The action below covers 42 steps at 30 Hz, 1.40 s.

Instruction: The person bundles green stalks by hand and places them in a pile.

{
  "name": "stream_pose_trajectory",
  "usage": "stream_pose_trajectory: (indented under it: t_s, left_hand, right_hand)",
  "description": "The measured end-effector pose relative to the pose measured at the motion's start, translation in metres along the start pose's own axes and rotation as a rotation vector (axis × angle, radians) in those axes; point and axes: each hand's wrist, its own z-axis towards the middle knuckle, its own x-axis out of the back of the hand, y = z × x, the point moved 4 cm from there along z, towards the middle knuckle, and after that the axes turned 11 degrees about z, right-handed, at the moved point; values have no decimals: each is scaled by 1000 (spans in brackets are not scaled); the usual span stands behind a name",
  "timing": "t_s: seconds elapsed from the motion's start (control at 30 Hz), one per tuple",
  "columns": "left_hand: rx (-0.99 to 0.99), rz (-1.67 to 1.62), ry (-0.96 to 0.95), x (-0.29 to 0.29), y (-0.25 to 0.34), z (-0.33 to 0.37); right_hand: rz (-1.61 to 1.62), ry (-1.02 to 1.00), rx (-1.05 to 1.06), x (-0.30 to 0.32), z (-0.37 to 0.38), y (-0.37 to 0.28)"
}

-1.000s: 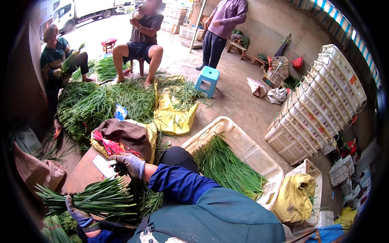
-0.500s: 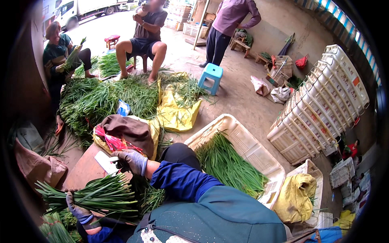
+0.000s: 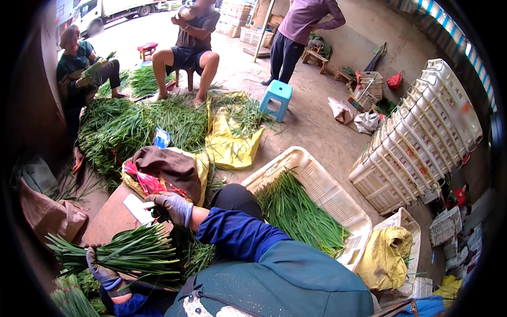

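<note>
My left hand [image 3: 105,273], in a grey-purple work glove, is closed around a thick bunch of long green chives [image 3: 134,251]. The bunch lies roughly level, its cut-looking ends toward the right. My right hand [image 3: 173,207], gloved too, is closed on the dark handle of a knife, its broad pale blade [image 3: 138,209] pointing away over a brown board [image 3: 108,219]. Blade and bunch are close together; whether they touch I cannot tell. More loose chives [image 3: 193,256] lie beside my lap, and tied bunches [image 3: 74,298] sit below my left hand.
A cream plastic crate [image 3: 351,219] holding chives stands at my right, near a yellow sack [image 3: 388,259] and stacked crates [image 3: 417,137]. Ahead, a big chive heap [image 3: 137,127] lies by a yellow sheet [image 3: 229,145] and blue stool [image 3: 276,100]. Two people sit beyond; another stands.
My hands, the bunch and the knife stay almost in place. The seated person at far left has lowered the greens they hold. The view has shifted slightly.
</note>
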Motion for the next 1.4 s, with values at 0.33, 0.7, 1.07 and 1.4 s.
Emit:
stream_pose_trajectory:
  t_s: [0.33, 0.7, 1.07, 1.4]
  left_hand:
    - [15, 67, 62, -31, 14, -21]
    - [-31, -42, -69, -37, 16, -36]
    - [-92, -95, -55, -29, 48, -59]
    - [-30, -139, -92, -38, 80, 7]
  right_hand:
    - [349, -28, -8, 4, 15, 5]
    - [108, -293, -11, -47, -16, 23]
    - [71, -352, -61, -66, -54, 40]
    - [-153, -402, -138, -111, 8, 10]
